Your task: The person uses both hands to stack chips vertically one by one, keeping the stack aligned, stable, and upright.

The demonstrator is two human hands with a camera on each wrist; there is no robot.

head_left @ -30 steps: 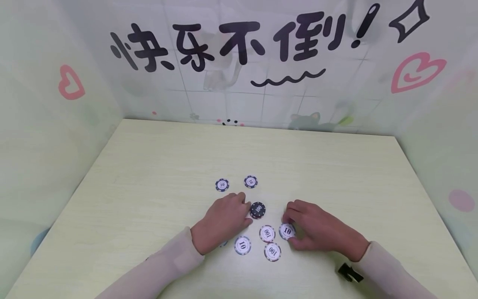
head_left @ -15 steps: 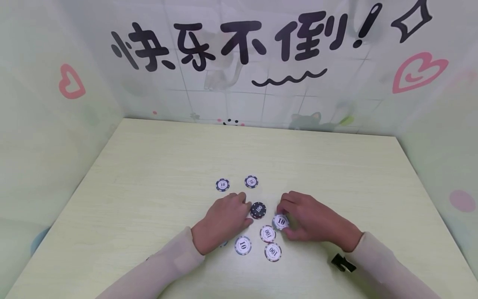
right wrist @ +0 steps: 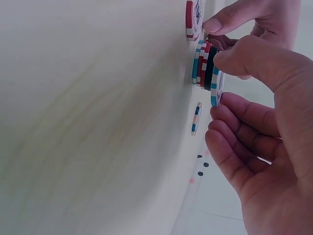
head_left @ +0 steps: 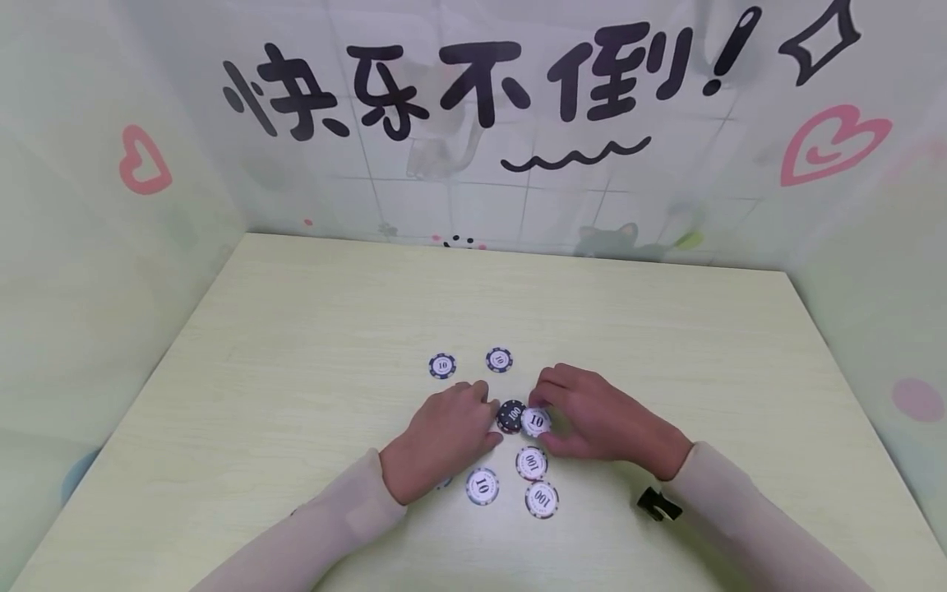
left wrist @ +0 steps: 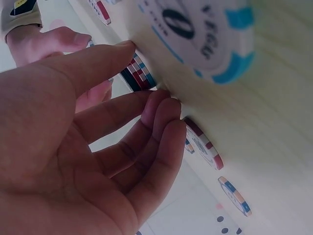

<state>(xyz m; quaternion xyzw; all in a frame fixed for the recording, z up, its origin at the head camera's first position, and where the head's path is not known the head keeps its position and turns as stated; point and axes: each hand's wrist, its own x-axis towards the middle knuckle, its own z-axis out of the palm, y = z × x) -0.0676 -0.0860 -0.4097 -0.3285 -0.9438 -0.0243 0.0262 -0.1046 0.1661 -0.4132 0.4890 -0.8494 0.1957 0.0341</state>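
"快乐不倒!" spans the back wall [head_left: 296, 189]. "10" marks two navy-edged chips [head_left: 442, 366] [head_left: 499, 359], a light-blue-edged chip [head_left: 482, 486] and the held chip [head_left: 536, 422]; "100" marks a black chip [head_left: 511, 417] and two maroon-edged chips [head_left: 531, 464] [head_left: 542, 499].

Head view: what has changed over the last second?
The right hand has brought the 10 chip it pinches left and forward, to the edge of the black-topped stack; whether they touch is unclear. No new grasp or release shows. The left hand stayed at the stack, and the other visible chips lie where they were.
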